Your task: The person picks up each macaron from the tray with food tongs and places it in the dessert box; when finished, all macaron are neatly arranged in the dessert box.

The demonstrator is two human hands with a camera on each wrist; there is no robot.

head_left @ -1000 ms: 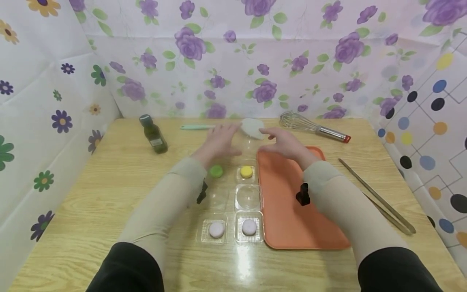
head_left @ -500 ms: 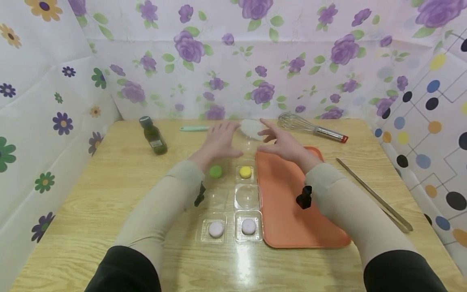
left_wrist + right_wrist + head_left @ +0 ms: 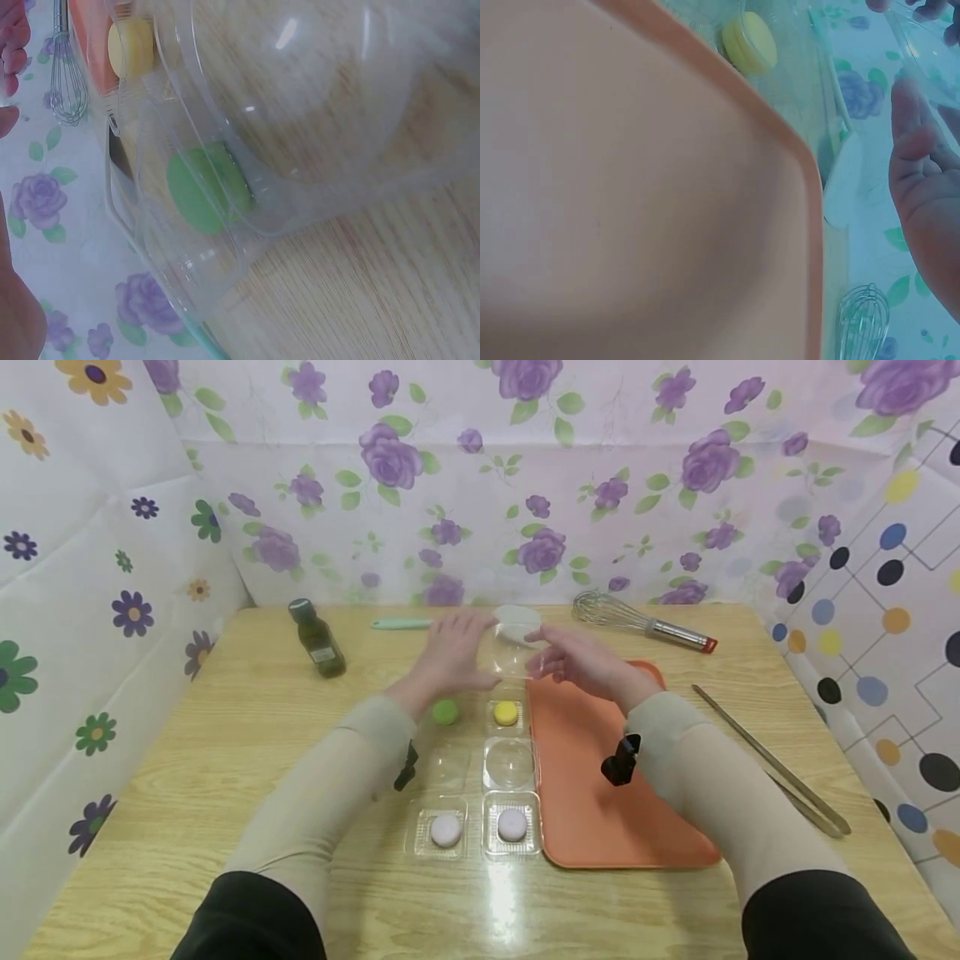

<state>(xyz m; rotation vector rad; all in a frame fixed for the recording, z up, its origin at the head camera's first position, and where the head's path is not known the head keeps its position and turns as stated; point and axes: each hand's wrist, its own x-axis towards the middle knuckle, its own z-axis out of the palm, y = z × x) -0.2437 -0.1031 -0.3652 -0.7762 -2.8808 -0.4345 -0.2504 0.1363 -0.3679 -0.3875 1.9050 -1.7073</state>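
Note:
A clear plastic box (image 3: 516, 652) is raised between my two hands above the far middle of the table. My left hand (image 3: 450, 650) grips its left side, thumb toward me and fingers on the far side. On the right side, my right hand (image 3: 583, 665) holds the same box with bent fingers, which also show beside the clear plastic in the right wrist view. Below the hands, a green macaron (image 3: 445, 712) and a yellow macaron (image 3: 506, 713) sit in clear open boxes. Two lavender macarons, a left one (image 3: 446, 831) and a right one (image 3: 512, 825), sit in boxes nearer me.
An orange tray (image 3: 600, 810) lies right of the boxes, under my right forearm. Metal tongs (image 3: 780, 768) lie farther right. Along the back are a whisk (image 3: 645, 622), a spatula (image 3: 401, 623) with a pale green handle, and a dark green bottle (image 3: 318, 639) on the left.
My right hand has moved slightly, its spread fingers bending in onto the clear box, which now shows more plainly between the hands. The left hand has barely moved.

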